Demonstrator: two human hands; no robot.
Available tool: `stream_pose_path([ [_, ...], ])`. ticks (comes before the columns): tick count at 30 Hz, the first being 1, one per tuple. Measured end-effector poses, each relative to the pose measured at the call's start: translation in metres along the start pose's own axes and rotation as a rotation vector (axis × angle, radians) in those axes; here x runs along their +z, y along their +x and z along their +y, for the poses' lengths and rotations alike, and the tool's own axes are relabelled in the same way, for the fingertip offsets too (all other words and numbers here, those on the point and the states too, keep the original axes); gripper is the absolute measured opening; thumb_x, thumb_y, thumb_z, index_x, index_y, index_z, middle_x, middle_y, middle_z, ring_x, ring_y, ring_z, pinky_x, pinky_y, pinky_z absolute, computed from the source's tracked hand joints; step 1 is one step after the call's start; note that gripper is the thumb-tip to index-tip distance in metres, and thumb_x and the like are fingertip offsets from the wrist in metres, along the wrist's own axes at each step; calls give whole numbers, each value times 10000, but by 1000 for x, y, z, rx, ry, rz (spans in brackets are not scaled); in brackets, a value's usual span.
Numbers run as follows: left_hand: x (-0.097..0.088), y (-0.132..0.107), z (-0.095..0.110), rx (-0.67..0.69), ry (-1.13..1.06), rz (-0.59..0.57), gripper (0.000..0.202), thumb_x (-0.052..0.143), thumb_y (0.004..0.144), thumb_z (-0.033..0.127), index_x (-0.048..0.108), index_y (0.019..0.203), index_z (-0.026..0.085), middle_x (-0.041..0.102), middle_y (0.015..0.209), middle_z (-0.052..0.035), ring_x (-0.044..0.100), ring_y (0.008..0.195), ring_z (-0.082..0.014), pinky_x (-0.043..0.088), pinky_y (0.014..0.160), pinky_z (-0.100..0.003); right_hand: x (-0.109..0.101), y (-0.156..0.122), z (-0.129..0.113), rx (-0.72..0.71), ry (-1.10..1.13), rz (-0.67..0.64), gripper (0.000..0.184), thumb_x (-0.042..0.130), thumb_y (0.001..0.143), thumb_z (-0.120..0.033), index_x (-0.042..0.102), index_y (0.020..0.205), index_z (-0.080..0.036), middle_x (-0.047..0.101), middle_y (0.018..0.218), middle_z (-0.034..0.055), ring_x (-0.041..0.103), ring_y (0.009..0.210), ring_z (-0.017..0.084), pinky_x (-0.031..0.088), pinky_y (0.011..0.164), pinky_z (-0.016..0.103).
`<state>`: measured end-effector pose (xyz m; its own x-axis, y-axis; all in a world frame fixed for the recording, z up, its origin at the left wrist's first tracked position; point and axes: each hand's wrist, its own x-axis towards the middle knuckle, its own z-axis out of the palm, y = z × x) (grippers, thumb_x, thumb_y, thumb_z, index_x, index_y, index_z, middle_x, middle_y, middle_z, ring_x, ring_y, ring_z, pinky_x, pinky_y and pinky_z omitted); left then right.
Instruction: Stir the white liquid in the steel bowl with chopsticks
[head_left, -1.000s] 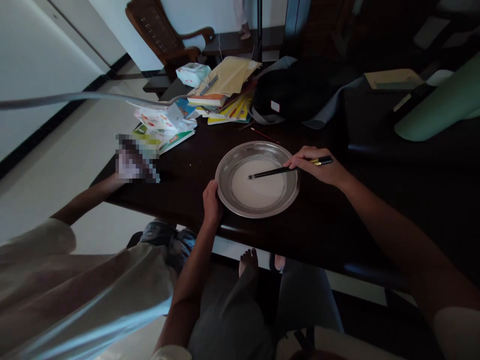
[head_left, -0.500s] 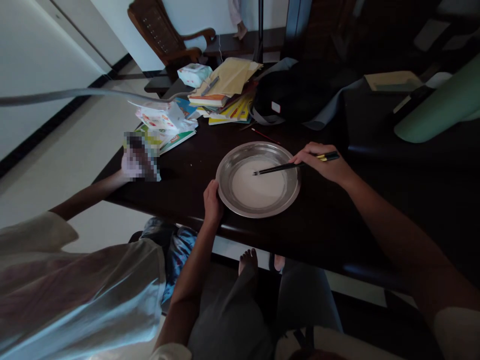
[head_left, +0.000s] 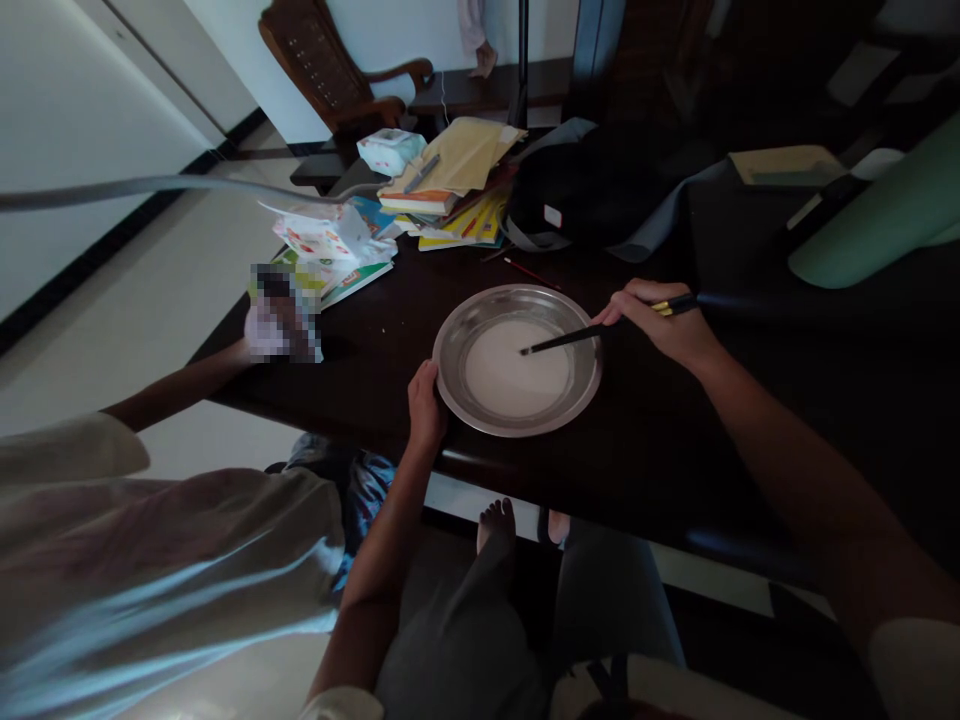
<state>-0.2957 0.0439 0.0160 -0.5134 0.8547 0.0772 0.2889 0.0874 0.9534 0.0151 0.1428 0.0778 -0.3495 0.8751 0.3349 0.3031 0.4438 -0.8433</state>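
A round metal basin (head_left: 452,345) sits on the dark table, with a pale, milky mixture (head_left: 517,380) in its bottom. My left hand (head_left: 426,408) grips the basin's left rim, its thumb on the edge and its other fingers mostly hidden. Black chopsticks (head_left: 566,339) with gold bands are pinched together in my right hand (head_left: 664,325), above the basin's right rim. They slant down to the left, and their tips are over or at the surface of the mixture; I cannot tell if they touch it.
Another person's arm (head_left: 180,380) rests on the table at left. Behind the basin are stacked books and envelopes (head_left: 457,160), tissue packs (head_left: 390,150), a red stick (head_left: 531,273) and a black bag (head_left: 592,190). A green cylinder (head_left: 862,220) is at right.
My right hand and the chopsticks have shifted slightly right, drawing the tips toward the middle of the mixture. My left hand and the basin stay put. The other person's shirt has shifted.
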Motion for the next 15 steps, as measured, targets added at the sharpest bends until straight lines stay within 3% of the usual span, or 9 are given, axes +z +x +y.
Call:
stream_pose_path([
  [4, 1, -1, 4, 27, -9, -23, 316, 575, 910, 195, 484, 608, 218, 514, 678, -5, 511, 801, -181, 443, 741, -245, 4, -2, -5, 5, 18, -115, 369, 665, 914, -592, 752, 688, -313, 822, 853, 19, 750, 873, 265, 570, 854, 461],
  [7, 1, -2, 7, 58, -11, -43, 340, 539, 926, 191, 481, 591, 215, 505, 674, -7, 480, 761, -171, 443, 729, -245, 4, -1, -2, -14, -33, -56, 301, 692, 910, -534, 770, 724, -311, 818, 858, 18, 746, 890, 270, 559, 871, 473],
  [10, 1, -2, 7, 50, -12, -38, 344, 528, 933, 199, 482, 592, 219, 503, 665, -9, 472, 757, -175, 449, 725, -243, -1, 1, 2, -12, -11, 30, 354, 659, 942, -527, 749, 678, -310, 799, 792, 24, 748, 840, 269, 551, 872, 482],
  [15, -1, -1, 5, 38, -15, -40, 319, 561, 918, 202, 502, 605, 214, 506, 671, -4, 493, 789, -176, 453, 753, -235, 3, -2, 0, 4, 63, -97, 393, 650, 942, -542, 738, 648, -297, 802, 798, 22, 751, 831, 253, 565, 843, 444],
])
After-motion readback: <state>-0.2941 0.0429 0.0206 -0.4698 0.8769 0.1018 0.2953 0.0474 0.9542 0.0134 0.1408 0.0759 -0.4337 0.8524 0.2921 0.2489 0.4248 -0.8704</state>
